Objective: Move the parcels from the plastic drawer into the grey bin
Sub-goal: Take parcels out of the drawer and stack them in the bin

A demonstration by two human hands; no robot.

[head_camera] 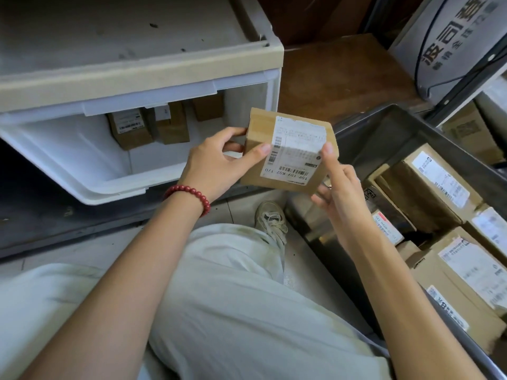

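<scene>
Your left hand (216, 165), w/ a red bead bracelet (188, 197), grips the small brown cardboard parcel (262, 123) by its left side. Your right hand (340, 198) holds its right corner, pointer finger on the white label (295, 150). The parcel is in the air, just right of the white plastic drawer (109, 187). 3 brown boxes (130, 128) stand at the drawer's back. Big grey bin (384, 133) w/ more parcels (439, 185): right of the drawer.

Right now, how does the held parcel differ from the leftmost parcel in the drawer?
The held parcel is up between the left hand and right hand; the drawer parcel stands at the back of the drawer, untouched. The held parcel's label covers most of its face; the drawer parcel's only the top part. Both are brown cardboard with white labels.
</scene>
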